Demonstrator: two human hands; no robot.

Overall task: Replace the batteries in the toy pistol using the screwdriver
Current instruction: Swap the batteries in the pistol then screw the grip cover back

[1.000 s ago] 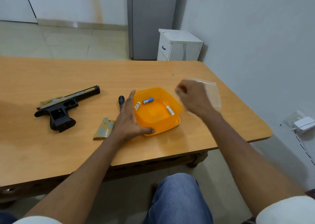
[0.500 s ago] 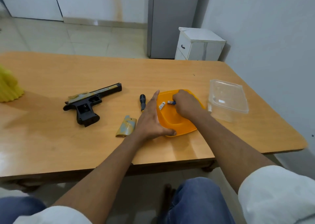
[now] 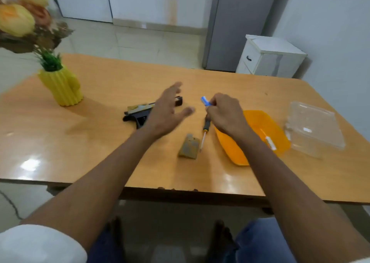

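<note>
The black toy pistol lies on the wooden table, partly hidden behind my left hand, which hovers above it with fingers spread and holds nothing. My right hand pinches a blue-and-white battery above the table, between the pistol and the orange tub. One white battery lies inside the tub. The screwdriver, black handle away from me, lies below my right hand. The tan battery cover lies beside its tip.
A clear plastic lid rests at the right of the tub. A yellow ribbed vase with flowers stands at the far left. A white cabinet stands beyond the table's far right corner.
My right hand has lifted a battery out of the orange tub and moved left. My left hand let go of the tub's rim and moved over the pistol. The view swung left.
</note>
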